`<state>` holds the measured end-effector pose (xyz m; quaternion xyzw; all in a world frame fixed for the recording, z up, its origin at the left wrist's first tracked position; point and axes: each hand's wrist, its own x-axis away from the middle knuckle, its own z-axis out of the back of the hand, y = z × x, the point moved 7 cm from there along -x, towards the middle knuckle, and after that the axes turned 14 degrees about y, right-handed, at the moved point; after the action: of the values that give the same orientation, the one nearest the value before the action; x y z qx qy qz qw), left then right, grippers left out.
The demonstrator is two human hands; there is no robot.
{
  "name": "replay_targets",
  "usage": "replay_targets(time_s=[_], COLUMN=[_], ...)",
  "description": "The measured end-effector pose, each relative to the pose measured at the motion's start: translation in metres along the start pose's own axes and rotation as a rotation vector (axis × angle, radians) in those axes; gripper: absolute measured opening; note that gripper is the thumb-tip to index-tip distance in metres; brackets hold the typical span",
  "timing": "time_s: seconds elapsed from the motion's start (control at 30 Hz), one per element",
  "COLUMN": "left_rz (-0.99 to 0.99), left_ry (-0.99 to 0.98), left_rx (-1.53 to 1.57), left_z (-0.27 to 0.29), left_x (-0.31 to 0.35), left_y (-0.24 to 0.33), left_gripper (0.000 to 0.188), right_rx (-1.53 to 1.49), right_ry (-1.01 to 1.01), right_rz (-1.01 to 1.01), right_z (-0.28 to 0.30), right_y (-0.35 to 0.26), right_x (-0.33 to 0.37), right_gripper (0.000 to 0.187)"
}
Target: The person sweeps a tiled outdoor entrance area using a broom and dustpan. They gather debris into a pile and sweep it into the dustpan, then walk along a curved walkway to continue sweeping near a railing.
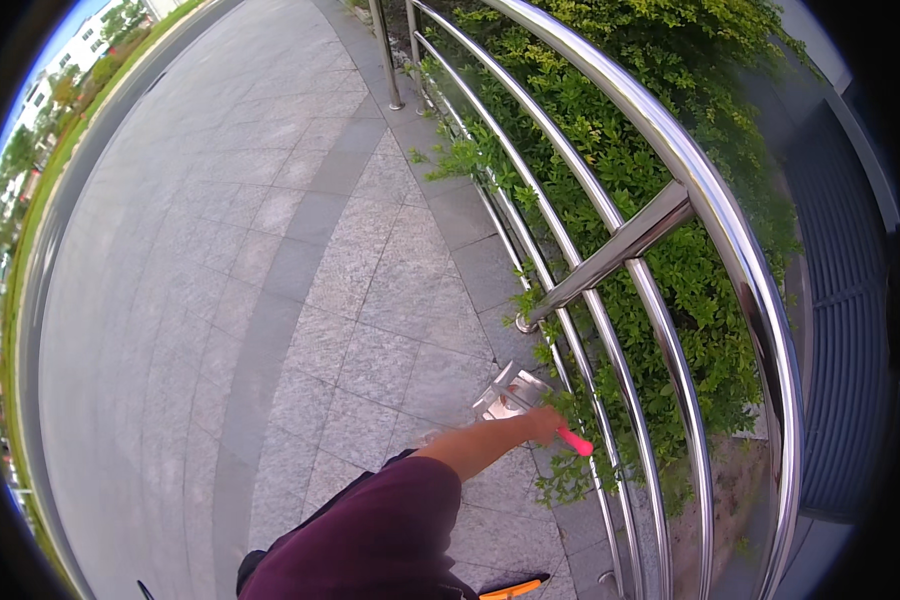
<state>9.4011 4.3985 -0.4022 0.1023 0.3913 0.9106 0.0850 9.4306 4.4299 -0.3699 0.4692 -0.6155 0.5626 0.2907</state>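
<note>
From the bottom of the view a purple-sleeved arm reaches to the right; I take it for my left arm. Its hand, my left hand (544, 424), is closed round a pink handle (576, 441), whose rounded end sticks out toward the railing. Just beyond the hand, close to the paving, is a shiny flat metal piece (511, 391) with thin bars and a reddish-brown patch. It appears to belong to the same tool, but the fist hides the join. Green leaves lie right beside the hand. My right hand does not show.
A curved steel railing (642, 290) runs along the right, its slanted post (610, 255) near my hand. Leafy shrubs (630, 180) push through the bars. Grey stone paving (370, 270) spreads left. At the bottom edge is an orange object (513, 590) with a black tip.
</note>
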Motion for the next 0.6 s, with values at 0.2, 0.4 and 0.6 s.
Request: replay_targets(time_s=[0.2, 0.4, 0.6], left_rz=[0.130, 0.236, 0.551], left_ry=[-0.023, 0.257, 0.654], left_rx=[-0.148, -0.166, 0.013], left_z=[0.040, 0.102, 0.174], left_x=[0.024, 0.120, 0.278], left_y=[0.036, -0.012, -0.021], left_gripper=[0.023, 0.021, 0.014], right_rx=[0.033, 0.181, 0.356], right_ry=[-0.011, -0.105, -0.174], right_rz=[-0.016, -0.074, -0.131], right_z=[-0.011, -0.035, -0.050], right_y=[0.000, 0.024, 0.046], right_x=[0.001, 0.046, 0.103], right_gripper=[0.045, 0.043, 0.041])
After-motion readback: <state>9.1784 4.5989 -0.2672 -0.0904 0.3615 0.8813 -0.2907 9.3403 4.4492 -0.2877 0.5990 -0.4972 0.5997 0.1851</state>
